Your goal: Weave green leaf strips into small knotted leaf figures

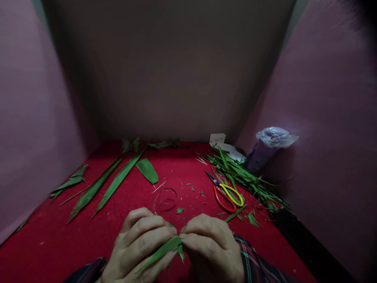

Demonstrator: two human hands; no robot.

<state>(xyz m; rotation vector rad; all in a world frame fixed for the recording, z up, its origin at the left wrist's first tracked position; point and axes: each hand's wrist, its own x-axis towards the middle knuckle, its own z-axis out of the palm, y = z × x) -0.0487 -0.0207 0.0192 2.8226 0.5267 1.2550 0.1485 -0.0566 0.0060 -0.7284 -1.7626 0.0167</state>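
Observation:
Close to me, over the red cloth, a folded green leaf strip (163,250) lies between my two hands. My left hand (144,243) is closed around it, the strip running across its fingers and thumb. The fingertips of my right hand (210,245) pinch the strip's folded end, where a short pointed piece hangs down. A thin curled fibre (165,196) loops out beyond my left hand. Scissors (225,192) with one red and one yellow handle lie on the cloth past my right hand, their blades slightly apart.
Long green leaves (118,184) and a cut leaf piece (147,170) lie left on the red cloth (97,239). A heap of leaf strips (244,177) sits right, beside a purple container topped with clear plastic (265,147). White paper (218,138) stands behind. Leaf scraps (193,188) are scattered mid-cloth.

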